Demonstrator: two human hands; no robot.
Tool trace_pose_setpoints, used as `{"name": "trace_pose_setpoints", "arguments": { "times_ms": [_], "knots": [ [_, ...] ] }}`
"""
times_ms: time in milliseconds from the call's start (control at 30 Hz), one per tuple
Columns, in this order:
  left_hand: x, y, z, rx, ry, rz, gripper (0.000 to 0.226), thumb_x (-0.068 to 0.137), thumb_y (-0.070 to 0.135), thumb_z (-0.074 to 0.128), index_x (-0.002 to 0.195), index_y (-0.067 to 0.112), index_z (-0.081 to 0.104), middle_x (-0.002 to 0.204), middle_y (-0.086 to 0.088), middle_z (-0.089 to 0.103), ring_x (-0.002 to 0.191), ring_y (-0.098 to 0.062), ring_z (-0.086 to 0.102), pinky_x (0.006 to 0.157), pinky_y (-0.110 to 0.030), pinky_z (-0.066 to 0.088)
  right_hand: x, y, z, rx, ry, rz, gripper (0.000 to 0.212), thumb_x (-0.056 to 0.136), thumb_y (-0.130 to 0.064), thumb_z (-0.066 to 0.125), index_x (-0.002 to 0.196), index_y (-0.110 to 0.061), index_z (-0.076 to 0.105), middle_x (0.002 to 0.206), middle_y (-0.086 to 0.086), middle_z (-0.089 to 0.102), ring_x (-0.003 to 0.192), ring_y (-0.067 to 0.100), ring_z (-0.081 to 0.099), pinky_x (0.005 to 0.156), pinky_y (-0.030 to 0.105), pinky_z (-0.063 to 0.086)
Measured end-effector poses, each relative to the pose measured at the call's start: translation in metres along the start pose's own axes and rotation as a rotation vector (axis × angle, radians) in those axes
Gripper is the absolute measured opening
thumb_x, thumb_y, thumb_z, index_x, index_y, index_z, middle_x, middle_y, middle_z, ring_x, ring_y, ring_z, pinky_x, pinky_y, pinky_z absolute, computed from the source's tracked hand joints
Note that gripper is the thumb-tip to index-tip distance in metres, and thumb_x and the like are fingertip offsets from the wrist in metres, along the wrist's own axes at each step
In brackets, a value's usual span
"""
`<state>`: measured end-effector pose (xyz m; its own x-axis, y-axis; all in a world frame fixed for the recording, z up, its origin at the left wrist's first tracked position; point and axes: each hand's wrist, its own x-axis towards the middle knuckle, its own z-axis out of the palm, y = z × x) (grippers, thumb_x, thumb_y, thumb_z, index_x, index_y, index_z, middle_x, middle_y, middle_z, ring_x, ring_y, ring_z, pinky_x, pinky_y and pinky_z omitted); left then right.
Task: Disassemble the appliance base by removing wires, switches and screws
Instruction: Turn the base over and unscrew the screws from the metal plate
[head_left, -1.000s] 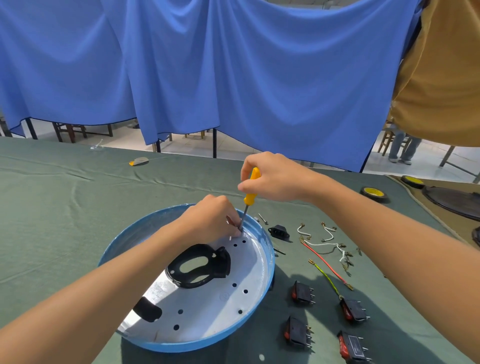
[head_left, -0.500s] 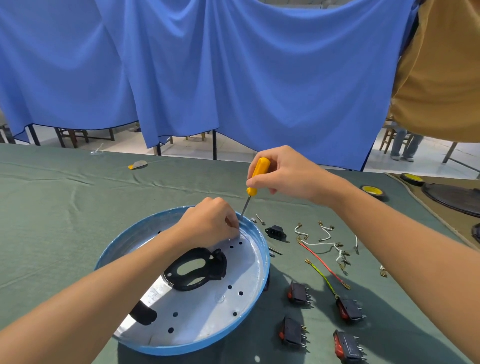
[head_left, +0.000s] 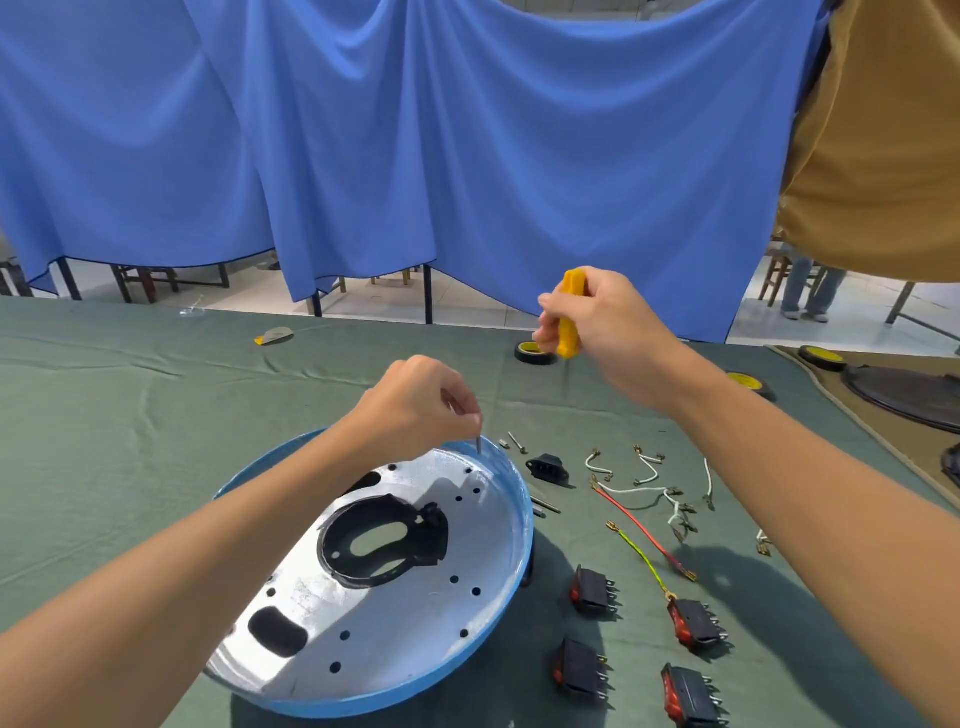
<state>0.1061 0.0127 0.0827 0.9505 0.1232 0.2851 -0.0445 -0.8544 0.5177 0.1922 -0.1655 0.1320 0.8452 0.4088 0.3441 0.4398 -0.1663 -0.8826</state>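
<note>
Switches (head_left: 592, 592) and wires (head_left: 631, 490) lay beside the base (head_left: 405, 623); left hand (head_left: 415, 410) pinched a screw (head_left: 478, 446), right hand (head_left: 608, 322) gripped the screwdriver (head_left: 570, 312).

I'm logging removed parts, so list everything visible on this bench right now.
appliance base: one, blue rim, silver inside, near left
black bracket: one, inside the base
rocker switches: four, black and red, right of the base
power socket: one, black, right of the base's far rim
wires: several white, one red, one yellow-green, right of the socket
loose screws: a few, silver, beside the rim
tape rolls: three, yellow and black, far side
tablecloth: one, green, under everything
curtain: one, blue, behind
left grip: hand, pinches a screw above the far rim
right grip: hand, holds a screwdriver, yellow handle
</note>
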Motion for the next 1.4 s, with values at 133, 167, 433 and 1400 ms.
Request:
{"name": "trace_pose_setpoints", "arguments": {
  "times_ms": [133,167,433,1400],
  "knots": [
    [0.002,0.01,-0.005,-0.06,0.05,0.049,0.02,0.075,0.02,0.075,0.062,0.033,0.067,0.046,0.024,0.055,0.05,0.007,0.051,0.052,-0.015,0.043,-0.008,0.004,0.001,-0.146,-0.069,0.0,0.009,0.092,-0.008,0.057,0.086,-0.014,0.058,0.074,0.002,0.056,0.049,0.01,0.043,0.049,0.025,0.036],
    [0.003,0.012,-0.006,-0.072,0.058,0.064,0.019,0.075,0.018,0.075,0.063,0.031,0.068,0.045,0.024,0.055,0.05,0.008,0.051,0.05,-0.009,0.038,-0.012,0.006,0.002,-0.193,-0.151,0.013,0.012,0.09,-0.005,0.059,0.091,-0.016,0.063,0.079,0.0,0.062,0.045,0.005,0.043,0.045,0.022,0.033],
    [0.006,0.015,-0.004,-0.242,0.078,0.083,0.013,0.079,0.018,0.075,0.069,0.026,0.072,0.062,0.01,0.066,0.056,0.0,0.055,0.057,-0.015,0.044,-0.029,0.023,0.017,-0.057,-0.487,0.111,0.019,0.086,-0.002,0.066,0.103,-0.01,0.069,0.089,0.016,0.073,0.05,0.015,0.026,0.044,0.023,0.02],
    [0.011,-0.057,0.005,0.311,-0.316,-0.014,0.036,0.088,0.002,0.049,0.067,0.031,0.047,0.072,0.008,0.049,0.075,-0.019,0.045,0.057,-0.025,0.031,-0.012,0.069,0.057,-0.738,-0.446,0.194,0.022,0.081,-0.025,0.074,0.069,-0.007,0.074,0.075,0.009,0.072,0.079,0.022,0.067,0.07,0.036,0.057]
  ]
}}
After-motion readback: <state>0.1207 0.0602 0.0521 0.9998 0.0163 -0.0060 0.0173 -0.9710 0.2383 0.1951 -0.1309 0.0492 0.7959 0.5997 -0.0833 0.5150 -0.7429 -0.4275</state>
